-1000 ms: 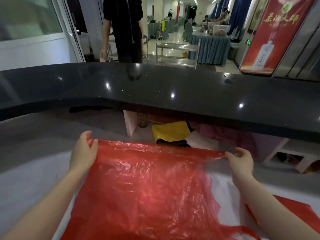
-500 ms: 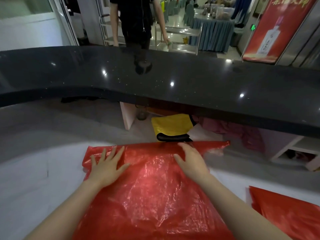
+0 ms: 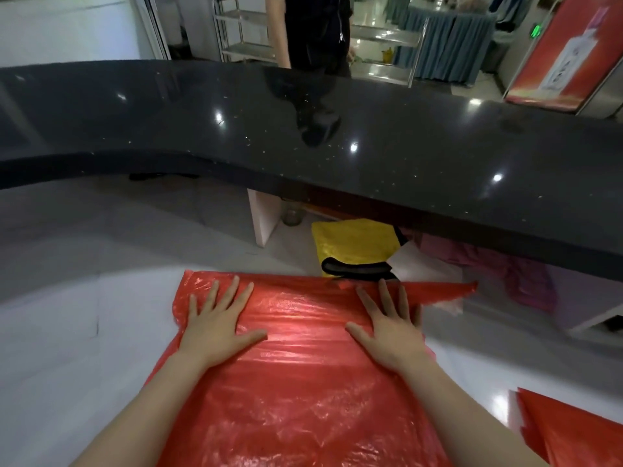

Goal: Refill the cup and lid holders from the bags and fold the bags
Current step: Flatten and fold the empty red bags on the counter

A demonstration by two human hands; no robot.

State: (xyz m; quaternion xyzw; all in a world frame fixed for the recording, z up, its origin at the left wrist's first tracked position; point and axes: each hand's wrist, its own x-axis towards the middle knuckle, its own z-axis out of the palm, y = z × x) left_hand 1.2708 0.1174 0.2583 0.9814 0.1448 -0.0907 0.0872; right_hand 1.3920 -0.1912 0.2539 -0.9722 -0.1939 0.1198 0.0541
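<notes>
white lower counter [image 3: 67,332] behind a black stone bar top [image 3: 168,123], a bystander in black beyond it. left to right: left hand [image 3: 215,328], flat, fingers straight and spread, gripping nothing, pressing the red plastic bag [image 3: 303,382] down near its left edge; bag spread on the counter, far edge doubled over; right hand [image 3: 387,332], likewise flat and unclenched, pressing near the bag's right side, probably to push air out and set the crease; second red bag [image 3: 573,429] lying at far right. change: a second ago both hands pinched the far edge; since then the palms have slid apart.
</notes>
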